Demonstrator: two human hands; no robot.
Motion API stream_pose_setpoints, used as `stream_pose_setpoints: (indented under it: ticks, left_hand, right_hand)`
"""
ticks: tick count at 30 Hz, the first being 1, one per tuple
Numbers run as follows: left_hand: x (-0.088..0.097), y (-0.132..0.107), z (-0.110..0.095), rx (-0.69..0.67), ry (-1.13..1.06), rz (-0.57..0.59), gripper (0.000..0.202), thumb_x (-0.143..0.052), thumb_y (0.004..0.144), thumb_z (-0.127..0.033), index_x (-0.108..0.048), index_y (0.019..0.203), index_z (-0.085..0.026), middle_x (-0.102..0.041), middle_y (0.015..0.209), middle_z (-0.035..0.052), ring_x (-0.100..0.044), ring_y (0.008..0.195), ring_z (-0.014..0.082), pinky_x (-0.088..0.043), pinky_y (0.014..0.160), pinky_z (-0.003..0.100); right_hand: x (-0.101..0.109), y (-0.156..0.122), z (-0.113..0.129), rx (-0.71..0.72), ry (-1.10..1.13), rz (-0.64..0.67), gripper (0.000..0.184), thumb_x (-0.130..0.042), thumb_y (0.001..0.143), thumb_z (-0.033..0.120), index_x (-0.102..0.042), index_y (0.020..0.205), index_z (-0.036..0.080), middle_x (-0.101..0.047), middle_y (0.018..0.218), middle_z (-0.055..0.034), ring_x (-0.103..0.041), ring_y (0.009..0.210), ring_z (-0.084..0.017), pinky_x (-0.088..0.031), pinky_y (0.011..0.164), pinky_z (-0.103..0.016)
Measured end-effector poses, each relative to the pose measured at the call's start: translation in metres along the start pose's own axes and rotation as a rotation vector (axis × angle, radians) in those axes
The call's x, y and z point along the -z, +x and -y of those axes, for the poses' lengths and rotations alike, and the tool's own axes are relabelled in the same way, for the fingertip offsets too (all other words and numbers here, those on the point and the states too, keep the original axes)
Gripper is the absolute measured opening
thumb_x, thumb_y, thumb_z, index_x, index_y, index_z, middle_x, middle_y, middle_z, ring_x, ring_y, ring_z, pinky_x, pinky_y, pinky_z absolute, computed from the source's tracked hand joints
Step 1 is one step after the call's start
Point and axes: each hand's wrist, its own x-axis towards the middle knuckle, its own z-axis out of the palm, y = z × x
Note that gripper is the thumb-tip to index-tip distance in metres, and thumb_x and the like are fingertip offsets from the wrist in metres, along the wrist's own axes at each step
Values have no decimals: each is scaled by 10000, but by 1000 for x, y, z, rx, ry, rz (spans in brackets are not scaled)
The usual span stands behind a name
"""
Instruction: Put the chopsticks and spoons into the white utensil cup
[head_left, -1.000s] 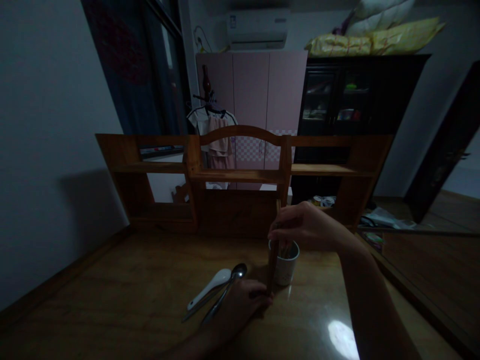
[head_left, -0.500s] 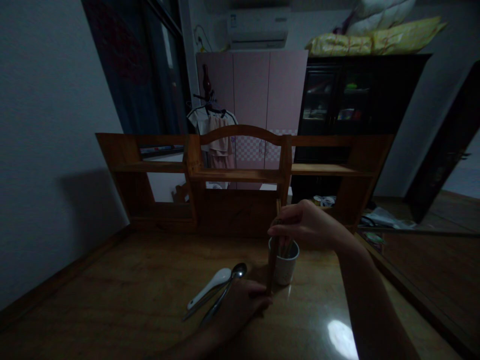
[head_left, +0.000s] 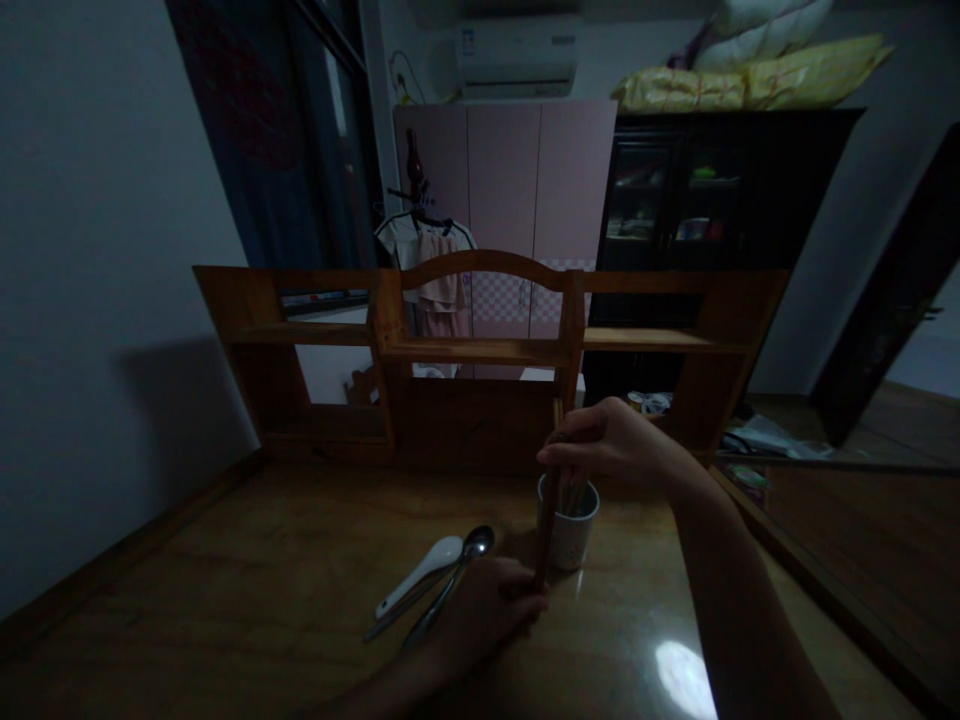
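Brown chopsticks (head_left: 548, 525) held near-upright just beside the white cup (head_left: 571, 545), not in it; contact with cup unclear; right grip (head_left: 604, 437) clenched round upper part, left grip (head_left: 489, 605) pinching lower end; looks partway: thin sticks (head_left: 574, 497) in, chopsticks out; also out, lying on surface (head_left: 607, 635): white spoon (head_left: 420, 576), metal spoon (head_left: 478, 542), thin utensil (head_left: 405, 607) of unclear type.

The right forearm (head_left: 731, 570) slants up from the lower right of the frame to a bent wrist (head_left: 681, 482); the right hand (head_left: 611, 438) pinches, pointing left. At bottom centre, the left hand (head_left: 489, 602) curls inward, its fingers bent.
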Motion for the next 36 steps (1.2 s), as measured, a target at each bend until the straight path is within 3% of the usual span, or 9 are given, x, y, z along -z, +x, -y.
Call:
stream_pose_setpoints:
  ticks: [4,13,22,36]
  left_hand:
    - [0,0,-2,-27,2,-32,159,-635,831,-301,-756,919,-248,-741,906,-17,-649,828,153,-433,723,225]
    - [-4,-4,-4,19,17,-2,155,-598,849,-303,-722,918,-238,-733,902,-25,-654,827,147,-424,707,218]
    - [-9,-3,8,-4,44,-18,180,-594,866,-335,-712,968,-245,-716,1015,-6,-630,942,170,-431,822,237]
    - [-7,-4,2,-30,64,-2,167,-584,876,-294,-713,973,-250,-724,992,-20,-653,906,155,-457,787,225]
  right_hand:
    - [1,1,0,-24,18,-19,364,-728,796,503,-747,820,140,-707,695,-56,-659,633,-161,-464,520,-204]
    - [4,1,-5,-38,68,24,345,-735,791,491,-740,847,151,-723,765,-66,-677,689,-175,-500,568,-217]
    - [5,-1,-4,10,81,67,319,-711,822,462,-730,869,147,-718,760,-59,-675,685,-172,-505,589,-227]
    - [4,-4,1,11,52,66,310,-699,837,441,-709,841,131,-718,741,-65,-681,686,-178,-507,578,-221]
